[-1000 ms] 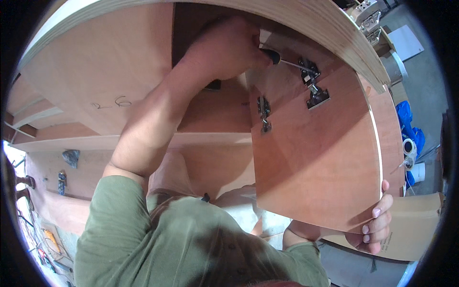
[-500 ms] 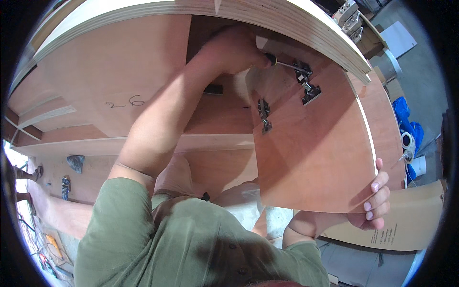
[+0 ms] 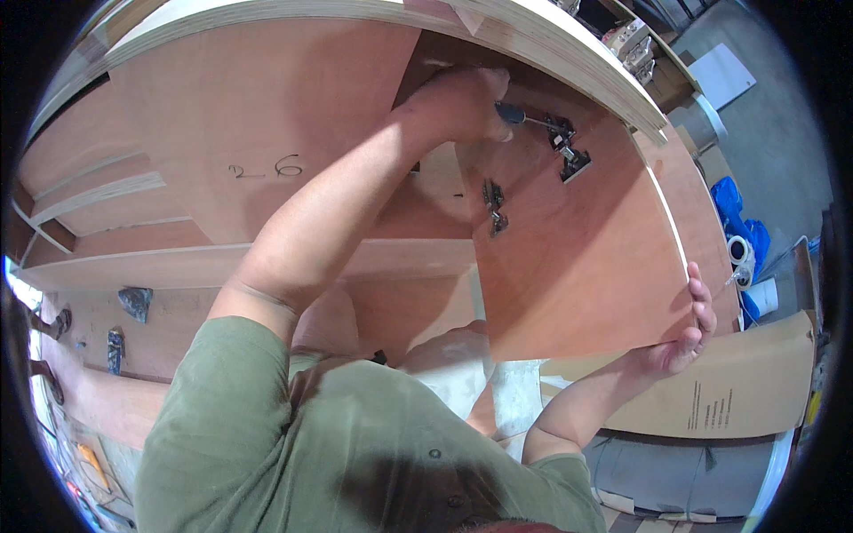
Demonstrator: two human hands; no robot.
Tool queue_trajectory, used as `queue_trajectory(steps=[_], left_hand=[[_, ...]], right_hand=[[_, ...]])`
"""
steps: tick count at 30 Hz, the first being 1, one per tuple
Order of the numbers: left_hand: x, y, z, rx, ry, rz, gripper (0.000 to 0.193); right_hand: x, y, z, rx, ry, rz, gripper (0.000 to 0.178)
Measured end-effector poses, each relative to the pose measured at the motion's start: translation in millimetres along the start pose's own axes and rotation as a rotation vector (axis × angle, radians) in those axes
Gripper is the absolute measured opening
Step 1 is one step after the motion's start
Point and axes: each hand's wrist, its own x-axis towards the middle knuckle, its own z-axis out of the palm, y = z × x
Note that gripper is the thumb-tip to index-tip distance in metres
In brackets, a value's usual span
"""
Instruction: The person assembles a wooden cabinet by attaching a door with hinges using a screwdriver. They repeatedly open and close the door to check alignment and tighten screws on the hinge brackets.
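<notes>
My left hand reaches into the wooden cabinet and is closed round the dark handle of a screwdriver. The shaft runs right to the upper metal hinge, its tip at the hinge's mounting plate. A second metal hinge sits lower left on the same reddish plywood door. At the door's lower outer corner, my right hand grips the edge, fingers along the rim and thumb below.
A thick plywood edge arches above my left hand. Left lie a bagged dark item and a small patterned bottle-like object. Brown cardboard stands beyond my right forearm, with blue plastic and a white roll further back.
The door's lower edge and my right hand have shifted upward in view; my right thumb now shows under the corner. My left hand has turned on the screwdriver, showing more of its handle.
</notes>
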Motion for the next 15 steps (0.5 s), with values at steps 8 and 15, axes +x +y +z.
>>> queue_trajectory(steps=[8,15], left_hand=[[-12.6,3.8,-4.0,0.092,0.066,0.054,0.03],[-13.0,-6.3,5.1,0.189,0.096,0.031,0.034]], right_hand=[[-8.8,-4.7,10.8,-0.235,0.155,0.042,0.043],[-6.6,-1.2,10.8,-0.198,0.14,0.031,0.052]])
